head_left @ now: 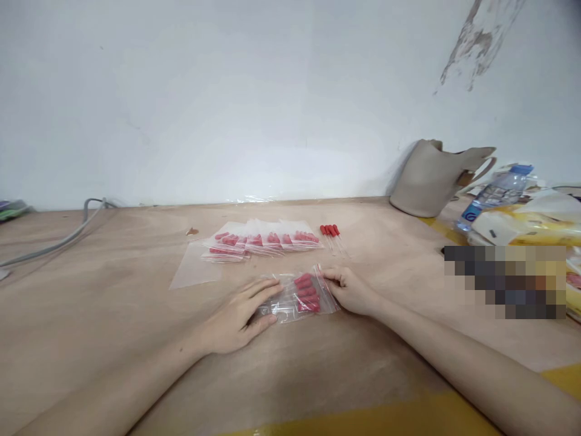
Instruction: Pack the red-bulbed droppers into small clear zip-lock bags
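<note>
A clear zip-lock bag (287, 303) lies flat on the table in front of me, with several red-bulbed droppers (307, 292) inside, their bulbs toward the zip end. My left hand (240, 315) rests at the bag's left end, fingers stretched out and thumb apart, touching the plastic. At the right end, my right hand (347, 289) pinches the bag's edge near the red zip line. Behind them is an overlapping row of filled zip-lock bags (265, 239) showing red bulbs. Several loose droppers (331, 233) lie side by side to the right of that row.
An empty-looking flat plastic bag (193, 266) lies left of the row. Toward the wall on the right stand a beige pitcher-shaped container (426, 178), a water bottle (494, 197) and yellow-and-white packaging (521, 227). A grey cable (59, 243) crosses the left side. Part of the right is pixelated.
</note>
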`<state>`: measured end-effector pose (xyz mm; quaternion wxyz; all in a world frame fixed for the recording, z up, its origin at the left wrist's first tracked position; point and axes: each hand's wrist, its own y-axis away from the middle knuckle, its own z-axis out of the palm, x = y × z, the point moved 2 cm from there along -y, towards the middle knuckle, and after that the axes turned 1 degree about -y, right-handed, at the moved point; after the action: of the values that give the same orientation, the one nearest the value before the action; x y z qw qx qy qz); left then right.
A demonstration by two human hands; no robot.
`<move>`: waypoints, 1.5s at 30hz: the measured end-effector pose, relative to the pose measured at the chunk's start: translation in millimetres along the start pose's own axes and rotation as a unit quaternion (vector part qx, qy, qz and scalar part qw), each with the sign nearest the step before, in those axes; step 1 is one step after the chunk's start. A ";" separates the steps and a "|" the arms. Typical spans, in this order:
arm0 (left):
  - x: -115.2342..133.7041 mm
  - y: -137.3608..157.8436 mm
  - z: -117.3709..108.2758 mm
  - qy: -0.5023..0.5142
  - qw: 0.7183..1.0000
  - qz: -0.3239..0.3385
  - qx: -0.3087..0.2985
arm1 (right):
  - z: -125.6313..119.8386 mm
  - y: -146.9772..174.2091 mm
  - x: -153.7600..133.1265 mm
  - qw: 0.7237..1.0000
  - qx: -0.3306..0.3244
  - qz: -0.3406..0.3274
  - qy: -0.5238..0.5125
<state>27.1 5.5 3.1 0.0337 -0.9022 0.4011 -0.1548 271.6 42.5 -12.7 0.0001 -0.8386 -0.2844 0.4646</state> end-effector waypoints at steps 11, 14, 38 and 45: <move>-1.2 1.6 2.1 -0.032 0.999 -0.013 -0.016 | -5.2 2.9 -9.7 0.992 0.073 0.105 -0.002; -2.2 1.0 1.7 -0.036 0.999 -0.008 -0.022 | -3.3 2.2 -3.2 0.951 0.090 0.266 -0.128; -20.6 6.5 -15.5 -0.070 0.939 -0.161 0.297 | -74.5 -35.3 -21.3 0.910 0.157 0.035 -0.383; -105.3 28.3 -33.5 -0.208 0.848 -0.413 0.260 | -3.5 -125.8 -27.2 0.960 0.260 -0.091 0.055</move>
<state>-69.7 65.8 3.1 0.2830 -0.9538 -0.0796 -0.0614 203.2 135.9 43.8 0.2759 -0.8043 -0.2291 0.4738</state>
